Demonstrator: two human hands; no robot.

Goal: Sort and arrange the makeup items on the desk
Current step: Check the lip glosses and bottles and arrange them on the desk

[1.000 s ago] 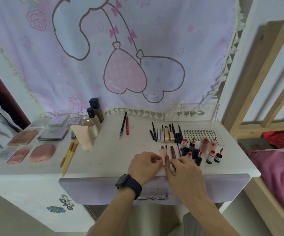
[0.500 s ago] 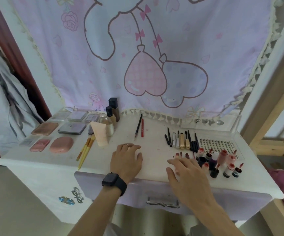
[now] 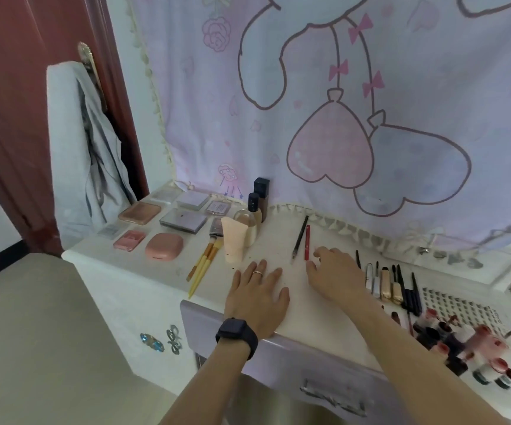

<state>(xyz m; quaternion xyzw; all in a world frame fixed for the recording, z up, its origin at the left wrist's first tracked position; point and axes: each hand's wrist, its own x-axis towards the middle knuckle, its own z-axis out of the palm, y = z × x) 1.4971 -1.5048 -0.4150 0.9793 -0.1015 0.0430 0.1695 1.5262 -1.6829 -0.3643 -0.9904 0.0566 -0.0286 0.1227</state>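
Left hand (image 3: pixel 257 297) rests flat, fingers released, centre frame. Right hand (image 3: pixel 335 276), fingers loosely bent, grasps nothing beside the slim red pencil (image 3: pixel 307 242).

right hand (image 3: pixel 334 276) | moved up beside red pencil (image 3: pixel 307 242) | left hand (image 3: pixel 259 297) | laid flat

I am wearing a black watch (image 3: pixel 237 332) and facing a red pencil (image 3: pixel 307 242), white desk (image 3: pixel 275 237) and lilac curtain (image 3: pixel 432 87) showing pink bows (image 3: pixel 338 70).
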